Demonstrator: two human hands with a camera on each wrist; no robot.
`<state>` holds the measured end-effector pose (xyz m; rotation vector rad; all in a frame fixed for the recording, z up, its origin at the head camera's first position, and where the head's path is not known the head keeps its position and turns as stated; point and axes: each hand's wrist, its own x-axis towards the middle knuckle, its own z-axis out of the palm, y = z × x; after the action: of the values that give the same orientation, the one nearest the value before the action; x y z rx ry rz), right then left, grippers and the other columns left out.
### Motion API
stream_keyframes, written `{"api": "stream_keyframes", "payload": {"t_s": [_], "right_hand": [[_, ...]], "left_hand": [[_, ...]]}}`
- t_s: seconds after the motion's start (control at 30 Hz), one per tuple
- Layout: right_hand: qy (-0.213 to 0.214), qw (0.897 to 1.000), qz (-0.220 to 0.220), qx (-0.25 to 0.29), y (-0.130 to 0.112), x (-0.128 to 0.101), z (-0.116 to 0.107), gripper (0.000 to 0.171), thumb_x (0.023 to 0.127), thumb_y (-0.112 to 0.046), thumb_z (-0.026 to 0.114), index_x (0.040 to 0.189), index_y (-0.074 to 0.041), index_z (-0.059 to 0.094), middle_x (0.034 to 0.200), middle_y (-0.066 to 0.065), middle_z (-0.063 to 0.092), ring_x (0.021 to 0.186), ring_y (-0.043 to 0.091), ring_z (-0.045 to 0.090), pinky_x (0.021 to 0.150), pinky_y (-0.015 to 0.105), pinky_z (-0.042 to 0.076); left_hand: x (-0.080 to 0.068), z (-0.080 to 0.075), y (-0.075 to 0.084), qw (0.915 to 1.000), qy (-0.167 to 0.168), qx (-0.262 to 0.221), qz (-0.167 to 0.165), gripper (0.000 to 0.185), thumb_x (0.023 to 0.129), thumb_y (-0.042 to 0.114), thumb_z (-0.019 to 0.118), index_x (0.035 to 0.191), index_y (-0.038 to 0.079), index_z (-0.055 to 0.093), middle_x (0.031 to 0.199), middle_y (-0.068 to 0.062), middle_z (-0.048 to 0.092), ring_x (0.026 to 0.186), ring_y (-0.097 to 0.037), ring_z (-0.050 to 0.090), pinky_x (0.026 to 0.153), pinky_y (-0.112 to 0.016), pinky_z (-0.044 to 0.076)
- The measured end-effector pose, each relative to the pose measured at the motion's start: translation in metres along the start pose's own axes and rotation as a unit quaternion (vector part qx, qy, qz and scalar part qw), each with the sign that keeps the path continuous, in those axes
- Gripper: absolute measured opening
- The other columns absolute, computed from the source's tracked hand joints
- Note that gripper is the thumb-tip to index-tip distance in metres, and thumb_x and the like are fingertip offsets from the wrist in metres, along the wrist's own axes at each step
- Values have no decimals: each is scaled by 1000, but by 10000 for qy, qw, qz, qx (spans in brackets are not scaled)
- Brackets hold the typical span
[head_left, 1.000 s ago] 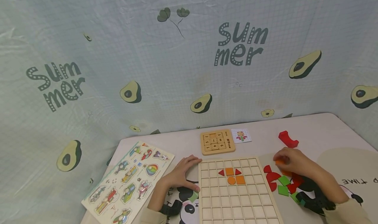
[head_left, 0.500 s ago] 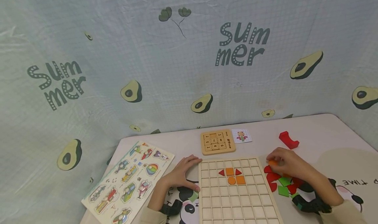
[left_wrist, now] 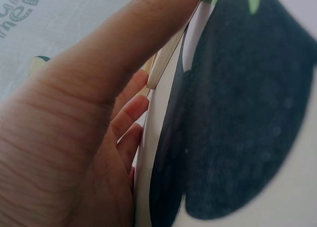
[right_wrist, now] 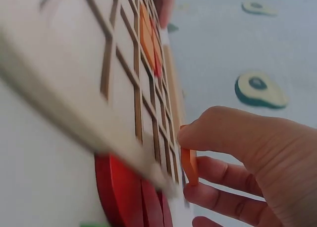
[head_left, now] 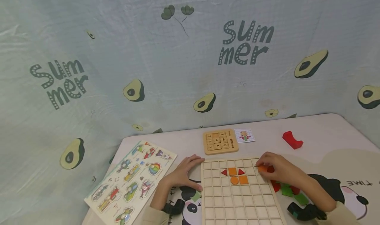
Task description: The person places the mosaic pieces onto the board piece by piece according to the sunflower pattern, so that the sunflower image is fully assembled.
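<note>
My right hand pinches a small orange tile between thumb and fingers, over the right edge of a wooden grid board. My left hand rests at the board's left edge, thumb and fingers spread apart; in the left wrist view the fingertips are right at its rim. In the board's upper cells lie two orange squares, an orange disc and two red triangles. Red pieces and green pieces lie right of the board, partly hidden by my right hand and arm.
Behind the board are a wooden number puzzle and a small pattern card. A red notched block lies at the back right. A picture puzzle board lies left, and a green piece beside the grid board.
My right hand has moved left from the loose pieces to the board's right edge, carrying the orange tile. My left hand has stayed at the board's left edge.
</note>
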<state>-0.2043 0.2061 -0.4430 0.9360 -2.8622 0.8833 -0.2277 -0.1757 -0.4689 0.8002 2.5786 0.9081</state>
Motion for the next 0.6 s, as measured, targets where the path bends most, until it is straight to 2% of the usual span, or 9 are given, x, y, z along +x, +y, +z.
{"api": "stream_keyframes", "payload": {"t_s": [0.07, 0.2, 0.43, 0.6], "right_hand": [[-65, 9998, -29, 207, -5, 2, 2, 19, 78, -16, 73, 95, -14, 69, 94, -6, 58, 79, 3, 48, 65, 19, 51], [-214, 9991, -89, 368, -15, 5, 9, 16, 80, -19, 72, 95, -17, 69, 94, -8, 57, 80, 2, 47, 67, 19, 50], [-247, 9980, -477, 320, -27, 13, 24, 16, 81, -12, 70, 94, -20, 70, 94, -12, 57, 83, 3, 50, 72, 22, 51], [-347, 9973, -607, 218, -38, 20, 32, 15, 81, -14, 69, 93, -22, 69, 96, -13, 55, 88, 4, 50, 77, 26, 51]], "left_hand": [[1, 0, 0, 10000, 6, 21, 10, 93, 62, 42, 84, 141, 29, 38, 148, 0, 30, 141, -25, 20, 111, -56, 22], [1, 0, 0, 9999, 29, 113, 77, 94, 61, 42, 84, 141, 28, 38, 147, 1, 32, 139, -24, 22, 111, -54, 23], [1, 0, 0, 9997, 59, 200, 149, 94, 61, 42, 84, 141, 27, 38, 145, 2, 33, 135, -21, 27, 111, -52, 25], [1, 1, -1, 9997, 39, 219, 93, 94, 61, 42, 84, 141, 28, 38, 145, 3, 33, 136, -21, 26, 111, -51, 25]]}}
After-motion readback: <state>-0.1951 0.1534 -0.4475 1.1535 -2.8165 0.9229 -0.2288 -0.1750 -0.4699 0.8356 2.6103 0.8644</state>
